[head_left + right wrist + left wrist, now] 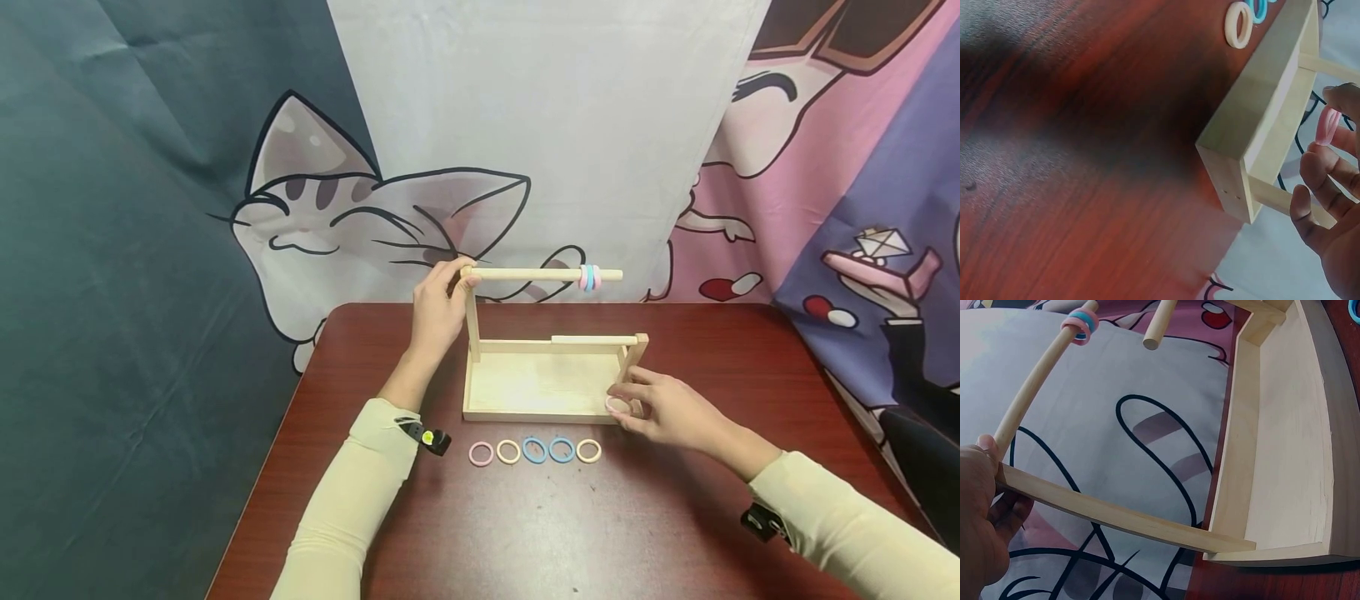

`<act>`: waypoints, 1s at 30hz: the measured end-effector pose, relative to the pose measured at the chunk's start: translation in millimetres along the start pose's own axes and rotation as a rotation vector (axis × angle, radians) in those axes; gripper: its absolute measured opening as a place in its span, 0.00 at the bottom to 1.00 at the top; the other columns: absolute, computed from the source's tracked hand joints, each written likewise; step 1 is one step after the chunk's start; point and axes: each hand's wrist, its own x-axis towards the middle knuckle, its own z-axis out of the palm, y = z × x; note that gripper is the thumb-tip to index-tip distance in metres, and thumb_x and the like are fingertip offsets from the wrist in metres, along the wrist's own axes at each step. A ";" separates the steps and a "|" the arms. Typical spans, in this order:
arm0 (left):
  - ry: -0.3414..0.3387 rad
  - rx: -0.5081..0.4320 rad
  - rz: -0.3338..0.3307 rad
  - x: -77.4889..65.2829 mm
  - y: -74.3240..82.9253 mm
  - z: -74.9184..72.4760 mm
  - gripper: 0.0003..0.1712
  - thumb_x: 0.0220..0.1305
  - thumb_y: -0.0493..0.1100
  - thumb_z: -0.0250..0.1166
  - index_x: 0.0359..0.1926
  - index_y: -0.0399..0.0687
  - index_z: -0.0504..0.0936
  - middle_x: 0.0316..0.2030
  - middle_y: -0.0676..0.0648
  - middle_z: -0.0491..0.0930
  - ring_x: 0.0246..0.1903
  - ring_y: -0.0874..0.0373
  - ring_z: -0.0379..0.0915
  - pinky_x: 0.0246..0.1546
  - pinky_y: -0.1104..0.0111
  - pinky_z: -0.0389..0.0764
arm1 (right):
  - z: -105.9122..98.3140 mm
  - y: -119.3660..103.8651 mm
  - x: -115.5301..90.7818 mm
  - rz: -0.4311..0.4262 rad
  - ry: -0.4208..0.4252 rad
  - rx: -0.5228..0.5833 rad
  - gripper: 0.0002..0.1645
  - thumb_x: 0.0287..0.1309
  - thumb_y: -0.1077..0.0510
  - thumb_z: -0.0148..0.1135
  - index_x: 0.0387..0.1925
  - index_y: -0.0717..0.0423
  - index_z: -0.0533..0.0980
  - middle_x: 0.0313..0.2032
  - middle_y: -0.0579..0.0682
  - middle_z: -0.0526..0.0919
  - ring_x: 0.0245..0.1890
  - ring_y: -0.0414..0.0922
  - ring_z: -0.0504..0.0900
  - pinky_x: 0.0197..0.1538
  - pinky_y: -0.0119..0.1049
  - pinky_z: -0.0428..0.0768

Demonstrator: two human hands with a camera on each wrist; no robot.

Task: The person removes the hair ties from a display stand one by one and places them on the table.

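Head view: left hand [441,304] grips the top of the taller post [472,327] on the wooden stand [540,416], which sits on the tabletop [600,533]; right hand [671,408] pinches a pink ring [1326,128] near the shorter post [634,358]. Ring probably light, fairly stiff, perhaps slick; best held at its outer edge.
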 end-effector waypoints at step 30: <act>0.000 0.001 0.005 -0.3 2.0 -0.1 0.20 0.71 0.52 0.72 0.58 0.49 0.90 0.44 0.42 0.87 0.39 0.49 0.82 0.42 0.62 0.81 | 34.7 -10.4 -29.5 -0.062 -0.142 -0.055 0.14 0.58 0.51 0.84 0.43 0.48 0.89 0.35 0.40 0.80 0.30 0.29 0.70 0.32 0.33 0.76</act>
